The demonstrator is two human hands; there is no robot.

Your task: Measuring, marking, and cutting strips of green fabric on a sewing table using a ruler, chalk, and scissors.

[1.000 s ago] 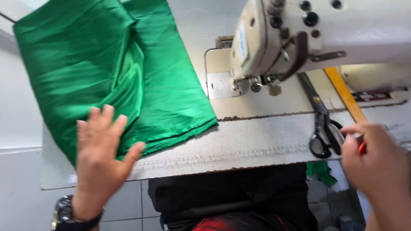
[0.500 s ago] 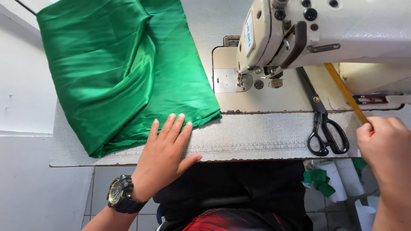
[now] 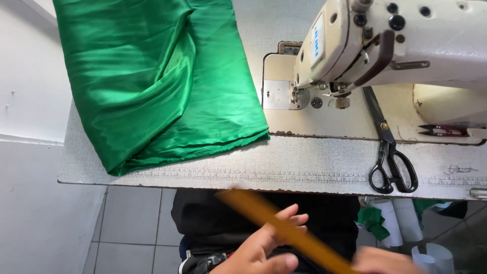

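A long yellow wooden ruler (image 3: 253,205), blurred by motion, slants across my lap below the front edge of the table (image 3: 304,165). My left hand (image 3: 258,251) wraps it near the middle, fingers above and thumb below. My right hand (image 3: 385,261), blurred at the bottom edge, holds its lower end. A folded piece of shiny green fabric (image 3: 152,81) lies on the left part of the table, untouched by either hand.
A cream sewing machine (image 3: 406,40) fills the right of the table. Black scissors (image 3: 390,162) lie in front of it and red thread snips (image 3: 444,131) on its bed. Green scraps (image 3: 373,220) and white cones (image 3: 406,220) sit under the table. A white wall is at left.
My left hand left the fabric and table and dropped to my lap. My right hand brought the ruler off the table down toward it, and both now hold it.
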